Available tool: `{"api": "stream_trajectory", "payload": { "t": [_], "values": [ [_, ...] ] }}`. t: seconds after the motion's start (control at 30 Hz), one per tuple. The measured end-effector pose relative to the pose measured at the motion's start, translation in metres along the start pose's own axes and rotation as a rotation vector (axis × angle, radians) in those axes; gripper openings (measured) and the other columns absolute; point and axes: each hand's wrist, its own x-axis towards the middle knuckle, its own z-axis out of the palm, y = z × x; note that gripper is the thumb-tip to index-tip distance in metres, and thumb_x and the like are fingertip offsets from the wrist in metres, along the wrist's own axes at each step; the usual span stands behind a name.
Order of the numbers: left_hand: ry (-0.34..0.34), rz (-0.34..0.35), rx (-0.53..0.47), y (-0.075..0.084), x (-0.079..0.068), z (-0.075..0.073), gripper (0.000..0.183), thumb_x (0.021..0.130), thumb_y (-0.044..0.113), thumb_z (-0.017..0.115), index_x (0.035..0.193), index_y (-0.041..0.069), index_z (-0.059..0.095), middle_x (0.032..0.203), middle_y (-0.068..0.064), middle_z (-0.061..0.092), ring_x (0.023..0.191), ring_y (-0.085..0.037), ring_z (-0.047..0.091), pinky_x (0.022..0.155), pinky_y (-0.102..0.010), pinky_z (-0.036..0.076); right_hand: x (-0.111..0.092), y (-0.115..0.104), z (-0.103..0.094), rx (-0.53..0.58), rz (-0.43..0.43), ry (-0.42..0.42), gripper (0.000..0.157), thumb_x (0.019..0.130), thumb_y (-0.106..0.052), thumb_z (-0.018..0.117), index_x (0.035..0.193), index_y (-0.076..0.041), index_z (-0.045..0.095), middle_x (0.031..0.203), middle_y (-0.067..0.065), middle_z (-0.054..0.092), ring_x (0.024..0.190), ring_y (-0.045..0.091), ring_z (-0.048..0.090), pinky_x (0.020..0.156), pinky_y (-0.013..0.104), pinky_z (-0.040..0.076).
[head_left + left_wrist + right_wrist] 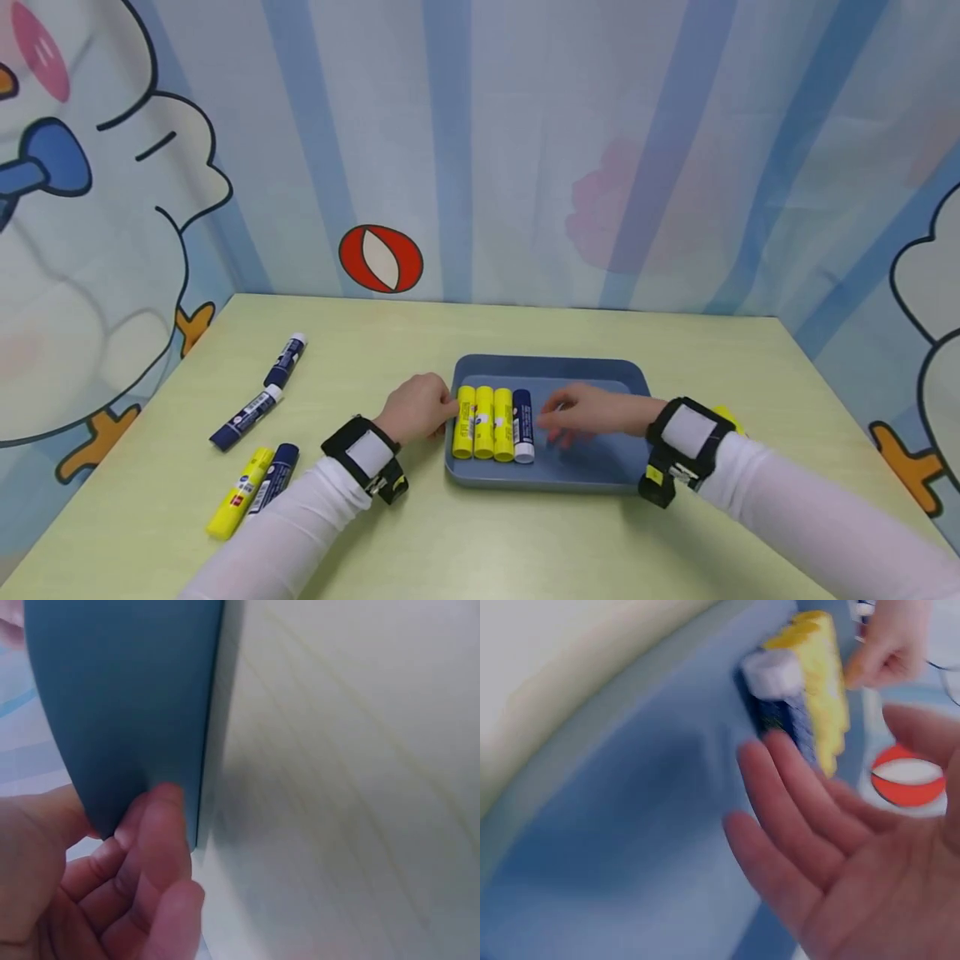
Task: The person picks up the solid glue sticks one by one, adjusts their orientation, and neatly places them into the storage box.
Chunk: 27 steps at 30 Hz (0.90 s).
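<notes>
A blue-grey tray [585, 475] lies on the table. Along its left side stand three yellow glue sticks [483, 423] in a row, with a navy glue stick [522, 425] beside them, its white cap toward the person. My left hand [417, 408] pinches the tray's left rim; in the left wrist view its fingers [161, 832] lie against the tray's outer wall. Over the tray, just right of the navy glue stick, is my right hand [588, 411], its fingers loosely extended. The right wrist view shows the palm [885, 877] holding nothing, fingertips close to the navy stick.
Left on the table lie two navy glue sticks [246, 418] end to end. Nearer are a yellow glue stick [240, 496] and another navy one [275, 479], partly behind the left sleeve. A yellow object [729, 418] peeks out behind the right wrist. A printed curtain [510, 167] stands behind the table.
</notes>
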Motion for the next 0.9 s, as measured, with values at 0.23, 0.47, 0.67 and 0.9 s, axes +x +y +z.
{"api": "stream_trajectory", "payload": {
  "t": [0.23,0.47,0.67,0.9],
  "values": [
    [-0.007,-0.009,-0.009,0.001,0.0,-0.001,0.037,0.093,0.016,0.061,0.057,0.007,0.06,0.047,0.001,0.054,0.043,-0.014,0.05,0.042,-0.023,0.031,-0.052,0.021,-0.044,0.036,-0.1,-0.005,0.051,0.101,-0.032,0.052,0.135,0.005,0.048,0.121,0.016,0.063,0.104,0.029,0.062,0.093,0.051,0.045],
    [-0.013,-0.006,-0.011,0.003,-0.001,-0.001,0.037,0.094,0.016,0.06,0.058,0.007,0.06,0.047,0.002,0.053,0.043,-0.014,0.05,0.042,-0.023,0.031,-0.09,0.064,-0.064,-0.057,-0.141,0.285,0.048,0.102,-0.025,0.051,0.134,0.01,0.045,0.122,0.022,0.06,0.103,0.031,0.063,0.088,0.048,0.048],
    [-0.007,0.002,-0.006,0.003,-0.001,-0.001,0.037,0.093,0.015,0.06,0.058,0.007,0.061,0.045,0.002,0.052,0.042,-0.014,0.048,0.042,-0.023,0.03,-0.108,0.099,-0.07,-0.313,-0.03,0.514,0.05,0.1,-0.029,0.055,0.13,0.011,0.048,0.12,0.03,0.056,0.104,0.042,0.058,0.081,0.05,0.05],
    [-0.004,-0.007,-0.021,0.002,-0.001,0.001,0.038,0.094,0.016,0.061,0.057,0.009,0.059,0.046,0.001,0.052,0.042,-0.014,0.046,0.042,-0.023,0.029,-0.113,0.134,-0.072,-0.379,0.189,0.485,0.077,0.097,-0.045,0.053,0.135,0.019,0.033,0.128,0.042,0.041,0.11,0.054,0.049,0.08,0.055,0.047]
  ]
}}
